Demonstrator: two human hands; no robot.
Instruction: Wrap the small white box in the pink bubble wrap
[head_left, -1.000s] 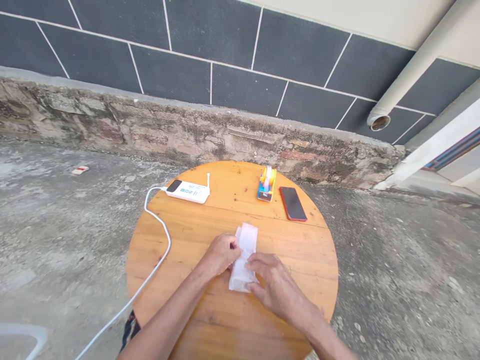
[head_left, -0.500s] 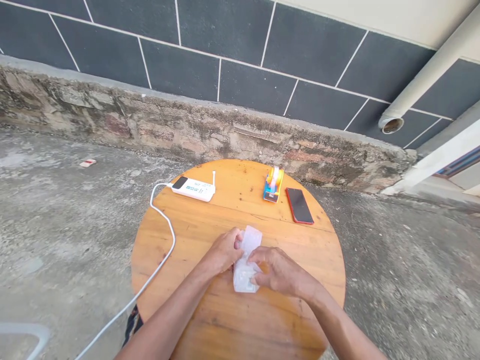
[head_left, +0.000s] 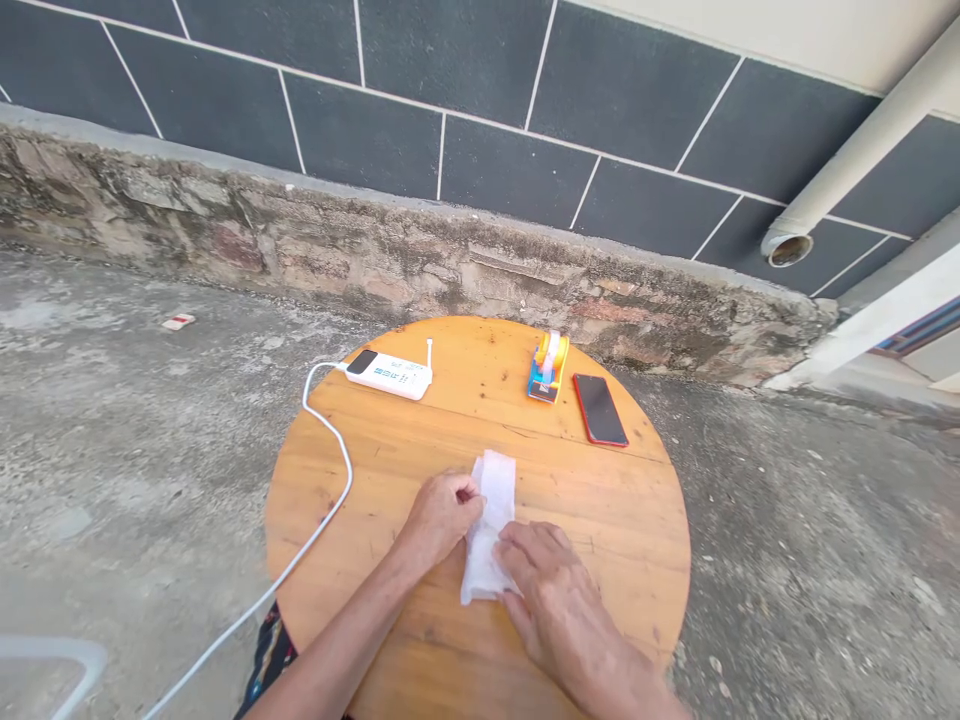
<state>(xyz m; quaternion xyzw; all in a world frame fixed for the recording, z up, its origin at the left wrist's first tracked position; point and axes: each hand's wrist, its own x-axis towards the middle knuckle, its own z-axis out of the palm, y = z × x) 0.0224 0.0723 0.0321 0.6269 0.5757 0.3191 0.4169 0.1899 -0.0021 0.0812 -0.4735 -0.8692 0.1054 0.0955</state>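
A soft, translucent white wrapping sheet point(head_left: 497, 490), folded into a long narrow strip, lies on the round wooden table point(head_left: 337, 560) in front of me. Its far end is flat and its near end looks slightly bunched. My left hand point(head_left: 444, 512) is closed in a pinch at the sheet's left edge, around mid-length. Over the near right part lies my right hand point(head_left: 551, 585), fingers bent onto the sheet and thumb by its lower edge. Whether anything sits inside the folds is hidden.
At the table's back left is a white power bank-like device point(head_left: 390, 375) with a white cable point(head_left: 337, 440) running off the left edge. A tape dispenser point(head_left: 549, 368) with a yellow spool and a red-edged phone point(head_left: 600, 409) stand at the back right. A stone-based wall point(head_left: 375, 245) rises behind.
The sheet's near end was boxy and raised; now it lies flatter and longer. My right hand has come down and nearer over it. My left hand has shifted slightly nearer.
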